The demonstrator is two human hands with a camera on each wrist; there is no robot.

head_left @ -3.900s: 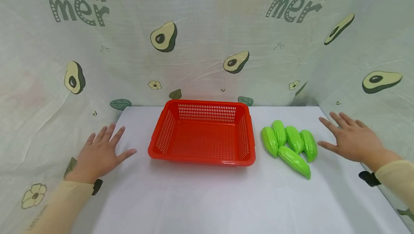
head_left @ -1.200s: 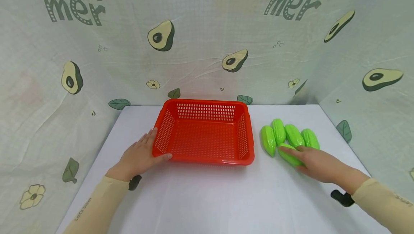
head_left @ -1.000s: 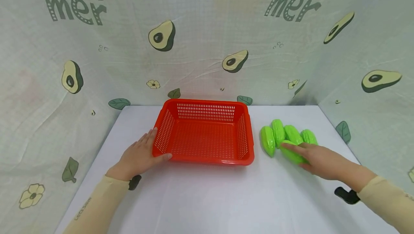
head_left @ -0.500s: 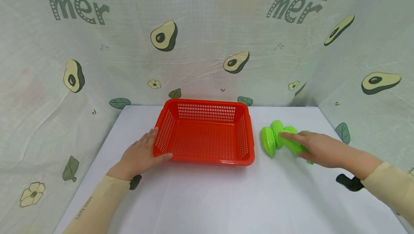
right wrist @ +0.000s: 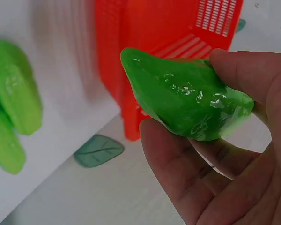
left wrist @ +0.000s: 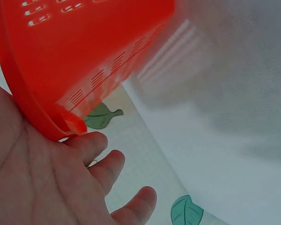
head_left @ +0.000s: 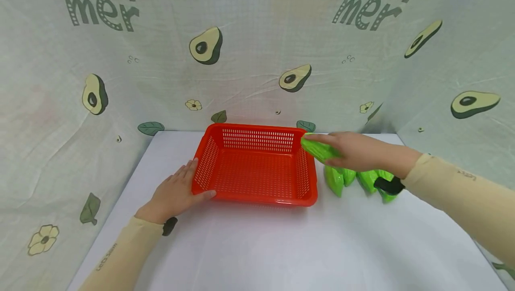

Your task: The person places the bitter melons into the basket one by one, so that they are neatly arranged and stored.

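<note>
My right hand (head_left: pixel 354 151) pinches a glossy, ridged green bitter melon (head_left: pixel 319 149) between thumb and fingers, above the right rim of the red plastic basket (head_left: pixel 257 200). In the right wrist view the held bitter melon (right wrist: pixel 182 96) tapers to a blunt tip at the left, with the basket (right wrist: pixel 111 51) behind it. My left hand (head_left: pixel 170 197) rests against the basket's front left corner, thumb along the front rim. The left wrist view has that palm (left wrist: pixel 37 173) at the rim, its fingers fairly straight and spread. No bitter melon shows inside the basket.
Several more bitter melons (head_left: pixel 334 181) lie on the white table (head_left: pixel 257 250) right of the basket, partly hidden under my right hand and wrist. Cloth walls (head_left: pixel 249 103) printed with avocados and leaves stand behind the table and along both sides.
My left hand came from the left to the basket's corner and stayed. My right hand took the front bitter melon, lifted it and carried it left to the basket's right rim.
</note>
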